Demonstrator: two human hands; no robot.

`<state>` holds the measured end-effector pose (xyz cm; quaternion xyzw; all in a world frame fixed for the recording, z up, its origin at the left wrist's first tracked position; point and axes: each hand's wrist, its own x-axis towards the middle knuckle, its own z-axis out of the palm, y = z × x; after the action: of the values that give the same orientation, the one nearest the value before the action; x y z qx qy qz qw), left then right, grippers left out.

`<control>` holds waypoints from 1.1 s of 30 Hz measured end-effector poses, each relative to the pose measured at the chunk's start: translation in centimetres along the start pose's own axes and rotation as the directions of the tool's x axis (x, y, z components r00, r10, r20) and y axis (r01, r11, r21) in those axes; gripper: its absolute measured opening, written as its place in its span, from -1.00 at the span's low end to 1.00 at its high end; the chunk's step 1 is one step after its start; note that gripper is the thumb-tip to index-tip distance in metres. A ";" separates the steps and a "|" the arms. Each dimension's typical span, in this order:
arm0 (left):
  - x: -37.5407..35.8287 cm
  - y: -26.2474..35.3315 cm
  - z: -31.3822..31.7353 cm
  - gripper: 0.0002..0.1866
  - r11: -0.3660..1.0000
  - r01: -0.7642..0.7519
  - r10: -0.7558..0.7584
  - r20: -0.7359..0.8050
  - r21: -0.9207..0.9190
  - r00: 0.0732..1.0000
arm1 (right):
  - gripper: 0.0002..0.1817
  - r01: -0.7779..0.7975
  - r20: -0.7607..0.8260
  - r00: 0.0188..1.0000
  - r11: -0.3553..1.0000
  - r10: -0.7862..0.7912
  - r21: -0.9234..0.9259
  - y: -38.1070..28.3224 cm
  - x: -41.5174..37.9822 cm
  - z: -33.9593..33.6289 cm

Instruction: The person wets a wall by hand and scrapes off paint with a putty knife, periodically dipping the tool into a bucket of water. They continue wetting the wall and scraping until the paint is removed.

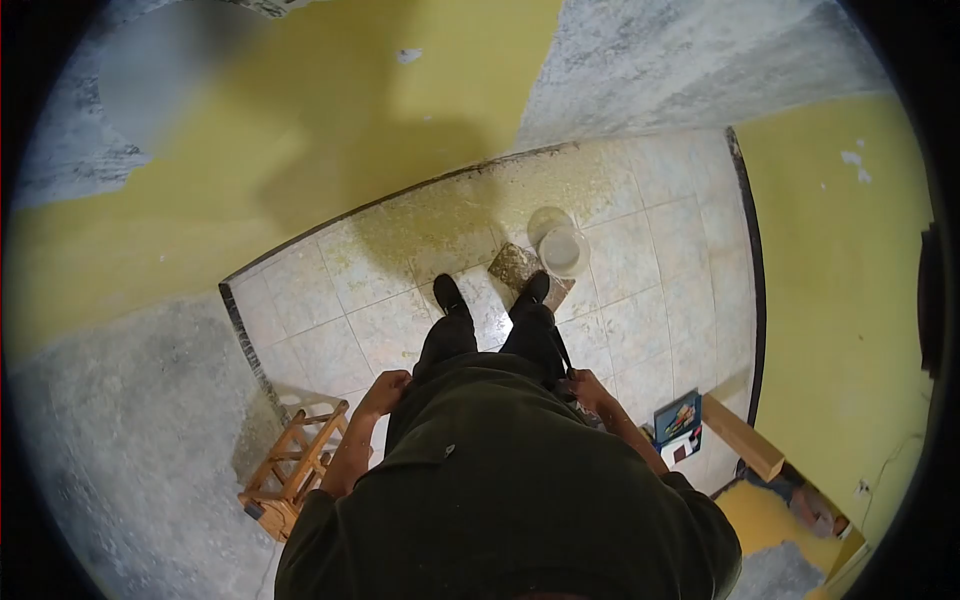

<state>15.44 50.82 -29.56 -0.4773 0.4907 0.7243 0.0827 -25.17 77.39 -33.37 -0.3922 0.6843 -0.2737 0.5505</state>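
My left hand (390,388) is closed at the left side of my dark trousers, by the shirt's hem; what its fingers hold is hidden. On the other side my right hand (586,388) is closed around a thin dark thing (562,350) that runs along my right thigh; I cannot make out what it is. Both arms hang down beside my dark shirt (500,450). My right shoe (536,288) rests on a spotted brown board (515,264), and a pale round bucket (564,251) stands just beyond it. The left shoe (449,293) is on the tiles.
A wooden stool (293,460) stands at the left. To the right are a box with a colourful picture (678,417) and a long wooden piece (742,437). Pale flakes are scattered over the tiled floor (385,290) along the partly stripped yellow wall (300,150).
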 end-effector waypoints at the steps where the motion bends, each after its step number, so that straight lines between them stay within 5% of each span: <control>1: 0.3 0.4 -0.5 -0.80 1.000 0.000 0.000 0.020 0.009 1.000 | -0.74 -0.508 0.071 0.855 0.802 0.514 0.313 -6.4 -0.6 -0.5; 5: 1.4 2.4 -1.4 -0.76 0.990 0.027 -0.054 0.192 0.141 0.980 | -0.71 -0.330 -0.055 0.939 0.934 0.339 0.136 -2.2 -2.0 1.1; 7: 2.5 1.4 -1.5 -0.76 0.981 0.095 -0.133 0.234 0.166 0.963 | -0.70 -0.333 0.032 0.943 0.942 0.331 0.049 -0.3 -3.0 1.4; 10: 4.1 -1.6 -1.3 -0.75 0.975 0.068 -0.127 0.284 0.211 0.950 | -0.70 -0.502 0.049 0.859 0.819 0.510 0.276 -2.2 -3.1 0.6; 13: 3.0 1.1 0.6 -0.74 0.946 -0.018 -0.085 0.303 0.322 0.949 | -0.67 -0.451 0.084 0.893 0.867 0.443 0.211 -4.8 -2.7 -2.2; 14: 2.9 2.0 1.4 -0.75 0.922 -0.042 -0.086 0.309 0.385 0.947 | -0.67 -0.458 0.100 0.889 0.863 0.447 0.214 -1.7 -2.7 -2.2; 16: 3.7 0.9 2.7 -0.75 0.888 -0.063 -0.116 0.355 0.456 0.928 | -0.65 -0.265 0.284 0.939 0.932 0.193 0.245 6.3 -3.5 -1.7; 17: 4.0 0.2 4.0 -0.73 0.860 0.025 -0.210 0.310 0.510 0.927 | -0.65 -0.268 0.298 0.936 0.930 0.189 0.251 8.5 -3.1 -2.9; 19: 5.6 0.5 5.5 -0.71 0.802 -0.072 -0.203 0.384 0.592 0.901 | -0.65 -0.313 0.523 0.813 0.950 0.256 0.021 12.0 -3.1 -4.1; 20: 7.2 0.9 5.5 -0.81 0.857 0.196 -0.435 0.463 0.477 0.772 | -0.65 -0.725 0.570 0.617 0.674 0.543 0.142 7.5 -0.2 -8.0; 21: 9.4 2.4 5.9 -0.81 0.848 0.210 -0.455 0.465 0.486 0.759 | -0.72 -0.736 0.516 0.654 0.622 0.553 0.266 8.6 1.5 -9.7; 23: 15.9 4.8 7.3 -0.88 0.788 0.487 -0.608 0.349 0.377 0.713 | -0.89 -0.727 0.273 0.673 0.546 0.688 0.415 15.3 4.8 -12.4; 24: 20.0 3.6 7.0 -0.79 0.806 0.449 -0.577 0.343 0.387 0.741 | -0.87 -0.577 0.165 0.753 0.519 0.637 0.631 21.4 6.4 -13.3; 25: 24.4 0.3 6.6 -0.78 0.939 0.266 -0.334 0.403 0.216 0.852 | -0.83 -0.572 -0.059 0.733 0.661 0.678 0.486 23.8 9.5 -15.0; 26: 29.6 -1.1 6.5 -0.72 0.946 0.242 -0.307 0.353 0.217 0.884 | -0.82 -0.610 -0.108 0.647 0.597 0.755 0.522 25.2 12.8 -17.0; 27: 35.1 -3.9 6.2 -0.65 0.887 0.143 -0.271 0.245 0.438 0.931 | -0.80 -0.495 -0.272 0.688 0.708 0.673 0.503 29.9 15.2 -17.3; 28: 40.3 -0.9 7.7 -0.59 0.740 0.095 -0.225 0.112 0.666 0.968 | -0.80 -0.481 -0.335 0.679 0.740 0.654 0.469 33.1 18.2 -18.0; 29: 45.5 -2.7 8.4 -0.58 0.739 -0.051 -0.022 0.101 0.672 0.995 | -0.80 -0.465 -0.398 0.668 0.770 0.629 0.436 35.7 21.1 -18.5; 33: 62.7 -5.5 15.3 -0.32 0.855 -0.162 0.190 -0.008 0.493 0.982 | -0.74 -0.538 -0.490 0.614 0.782 0.619 0.314 44.3 30.9 -17.9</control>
<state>-23.91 43.80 -80.54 -0.4141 0.7019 0.5668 0.1205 -55.57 74.49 -81.34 -0.0114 0.8851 -0.2305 0.4041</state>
